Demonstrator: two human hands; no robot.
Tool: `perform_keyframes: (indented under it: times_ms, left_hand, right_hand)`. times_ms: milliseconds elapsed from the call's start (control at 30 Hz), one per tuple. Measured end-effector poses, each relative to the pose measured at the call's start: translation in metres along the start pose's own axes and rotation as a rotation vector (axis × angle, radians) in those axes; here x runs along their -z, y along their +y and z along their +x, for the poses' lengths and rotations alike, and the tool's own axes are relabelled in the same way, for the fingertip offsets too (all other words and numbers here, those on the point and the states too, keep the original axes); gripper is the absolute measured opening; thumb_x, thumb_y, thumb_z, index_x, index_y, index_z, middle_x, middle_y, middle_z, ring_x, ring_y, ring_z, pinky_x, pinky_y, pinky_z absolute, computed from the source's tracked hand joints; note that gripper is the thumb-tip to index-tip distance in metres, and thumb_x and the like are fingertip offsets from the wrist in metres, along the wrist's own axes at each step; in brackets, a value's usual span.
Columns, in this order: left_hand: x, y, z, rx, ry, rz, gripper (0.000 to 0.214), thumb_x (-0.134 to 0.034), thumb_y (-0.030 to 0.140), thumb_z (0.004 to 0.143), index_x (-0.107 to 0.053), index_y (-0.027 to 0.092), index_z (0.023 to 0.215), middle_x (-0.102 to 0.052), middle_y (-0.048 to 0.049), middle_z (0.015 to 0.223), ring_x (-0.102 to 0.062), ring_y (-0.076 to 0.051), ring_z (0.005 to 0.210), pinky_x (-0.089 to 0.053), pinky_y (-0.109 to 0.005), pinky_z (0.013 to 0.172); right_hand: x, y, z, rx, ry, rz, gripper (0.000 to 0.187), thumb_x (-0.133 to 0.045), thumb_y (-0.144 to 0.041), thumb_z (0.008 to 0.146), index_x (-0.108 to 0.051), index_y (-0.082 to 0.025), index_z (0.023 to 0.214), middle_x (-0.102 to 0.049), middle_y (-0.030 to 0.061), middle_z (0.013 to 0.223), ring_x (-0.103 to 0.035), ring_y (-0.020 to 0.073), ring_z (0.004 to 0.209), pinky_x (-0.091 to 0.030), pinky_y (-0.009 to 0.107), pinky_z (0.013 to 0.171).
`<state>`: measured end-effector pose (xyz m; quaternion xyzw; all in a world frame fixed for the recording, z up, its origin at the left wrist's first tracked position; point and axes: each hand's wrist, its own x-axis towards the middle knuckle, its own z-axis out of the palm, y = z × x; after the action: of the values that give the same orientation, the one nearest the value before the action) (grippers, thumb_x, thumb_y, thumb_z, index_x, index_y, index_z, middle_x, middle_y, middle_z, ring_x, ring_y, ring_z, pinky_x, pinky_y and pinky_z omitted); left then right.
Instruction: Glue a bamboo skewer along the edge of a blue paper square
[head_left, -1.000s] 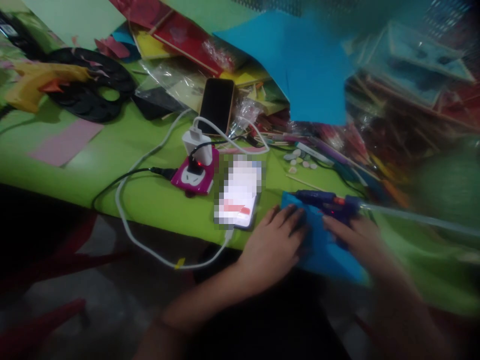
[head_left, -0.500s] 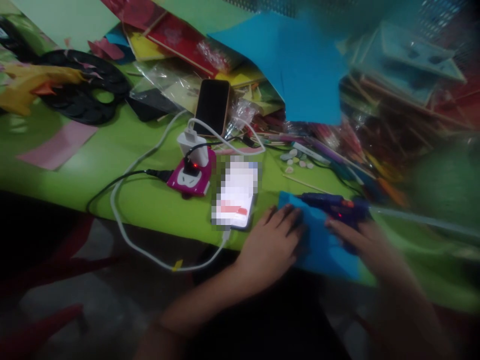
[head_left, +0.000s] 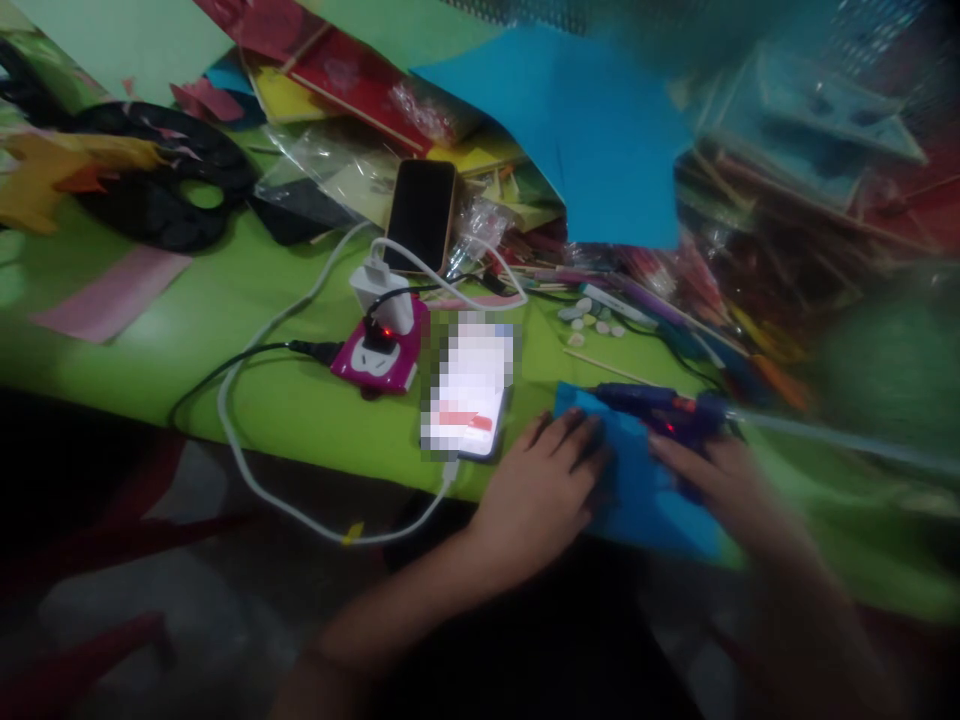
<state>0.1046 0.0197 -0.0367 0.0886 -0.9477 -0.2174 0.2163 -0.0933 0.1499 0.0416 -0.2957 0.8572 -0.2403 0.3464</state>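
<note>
1. The left hand (head_left: 544, 485) lies palm down with its fingers slightly apart, resting over the left side of a blue paper sheet (head_left: 637, 495) at the table's near edge
2. The right hand (head_left: 712, 470) is curled round the grip of a dark blue hot glue gun (head_left: 645, 400), whose red light glows
3. The gun's nozzle points left above the sheet's upper part; whether they touch, I cannot tell
4. A translucent glue stick (head_left: 825, 436) juts from its rear
5. Just beside the left hand, a lit smartphone (head_left: 469, 400) lies on the green tablecloth (head_left: 150, 375)

The hands (head_left: 540, 495) and forearms (head_left: 416, 600) are bare, the lap clothing (head_left: 517, 645) dark.
</note>
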Motion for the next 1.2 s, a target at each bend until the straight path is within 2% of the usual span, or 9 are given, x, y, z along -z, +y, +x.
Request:
perform_keyframes:
  times_ms: [133,400,667,800,900,1067,1200]
  left_hand:
    - [0.0,0.0,-0.001,0.004,-0.004,-0.002,0.044,-0.065,0.045,0.107,-0.07,0.02,0.143,-0.058,-0.0068,0.159,-0.048,-0.028,0.151,-0.04,-0.047,0.125]
    - [-0.001,0.001,-0.001,0.003,-0.006,-0.005,0.044,-0.067,0.044,0.106,-0.071,0.02,0.143,-0.058,-0.0063,0.158,-0.049,-0.028,0.15,-0.04,-0.047,0.126]
    - [0.0,0.001,0.0,0.008,-0.007,0.003,0.043,-0.063,0.045,0.108,-0.071,0.021,0.143,-0.059,-0.0059,0.158,-0.048,-0.027,0.151,-0.039,-0.046,0.126]
    - [-0.002,0.0,-0.001,0.003,-0.008,-0.005,0.044,-0.065,0.045,0.108,-0.07,0.02,0.144,-0.057,-0.0065,0.159,-0.048,-0.028,0.151,-0.039,-0.047,0.126]
    - [-0.002,0.0,-0.001,0.003,-0.009,-0.007,0.045,-0.065,0.045,0.107,-0.07,0.02,0.144,-0.057,-0.0064,0.16,-0.048,-0.028,0.151,-0.039,-0.048,0.127]
    - [0.001,0.001,0.0,0.007,-0.014,0.013,0.044,-0.064,0.047,0.108,-0.071,0.022,0.143,-0.059,-0.0052,0.158,-0.049,-0.027,0.15,-0.041,-0.046,0.125]
    - [0.001,0.0,0.0,0.009,-0.008,0.02,0.044,-0.067,0.045,0.106,-0.071,0.022,0.143,-0.059,-0.0047,0.158,-0.05,-0.027,0.149,-0.042,-0.046,0.124]
  right_hand:
    - [0.0,0.001,0.0,-0.013,-0.032,-0.021,0.064,-0.063,-0.081,0.088,-0.065,-0.017,0.082,-0.055,0.0045,0.068,-0.047,0.0154,0.064,-0.038,0.028,0.056]
    - [0.001,0.002,-0.001,-0.065,0.011,-0.008,0.065,-0.068,-0.082,0.082,-0.063,-0.017,0.078,-0.05,0.0026,0.062,-0.045,0.0132,0.057,-0.034,0.027,0.051]
    - [-0.002,-0.006,0.002,0.033,-0.009,-0.056,0.057,-0.065,-0.072,0.09,-0.06,-0.018,0.072,-0.049,0.0023,0.056,-0.043,0.0131,0.054,-0.036,0.028,0.053]
    - [0.004,0.004,-0.001,-0.013,0.02,-0.065,0.061,-0.066,-0.078,0.086,-0.065,-0.018,0.079,-0.053,0.0034,0.063,-0.046,0.014,0.058,-0.036,0.028,0.052]
    - [0.006,0.009,-0.002,-0.037,0.025,-0.088,0.066,-0.065,-0.083,0.084,-0.062,-0.017,0.076,-0.053,0.0043,0.064,-0.048,0.0147,0.06,-0.035,0.028,0.053]
    - [-0.001,0.0,0.001,0.024,-0.019,-0.075,0.067,-0.058,-0.083,0.09,-0.063,-0.017,0.079,-0.057,0.0054,0.07,-0.05,0.0158,0.066,-0.04,0.029,0.059]
    - [-0.004,-0.007,0.004,0.047,-0.012,-0.093,0.065,-0.061,-0.08,0.088,-0.06,-0.018,0.069,-0.051,0.0039,0.058,-0.046,0.0145,0.057,-0.036,0.029,0.056]
